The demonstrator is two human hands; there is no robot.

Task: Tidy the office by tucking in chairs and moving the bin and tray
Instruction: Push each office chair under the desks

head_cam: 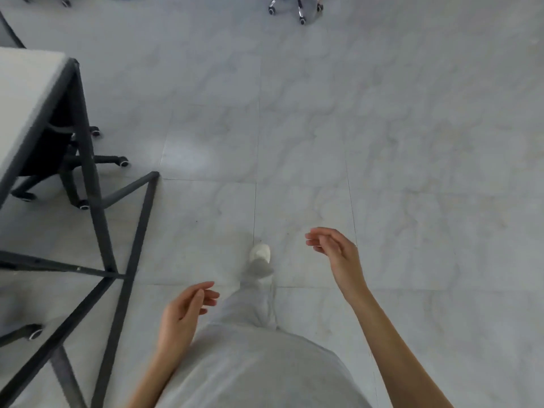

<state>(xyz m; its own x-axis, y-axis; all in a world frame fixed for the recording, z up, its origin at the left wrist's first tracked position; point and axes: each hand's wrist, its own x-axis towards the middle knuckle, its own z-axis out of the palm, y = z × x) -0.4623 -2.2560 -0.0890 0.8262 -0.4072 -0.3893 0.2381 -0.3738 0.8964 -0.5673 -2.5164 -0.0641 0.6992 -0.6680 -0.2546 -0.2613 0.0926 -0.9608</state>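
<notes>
A black office chair (67, 160) on castors sits tucked under the white desk (26, 92) at the left. At the top edge stands the chrome wheeled base of another chair (297, 8), far ahead on the floor. My left hand (184, 312) hangs low beside my leg, fingers loosely curled, holding nothing. Out over the floor, my right hand (335, 251) is raised with relaxed fingers and is also empty. No bin or tray shows in this view.
The desk's black metal frame (129, 231) crosses the lower left with slanted legs. A castor of a third chair (34, 334) peeks in at the left edge. Grey marble tiles (382, 142) cover the floor ahead and to the right. My foot (260, 254) steps forward.
</notes>
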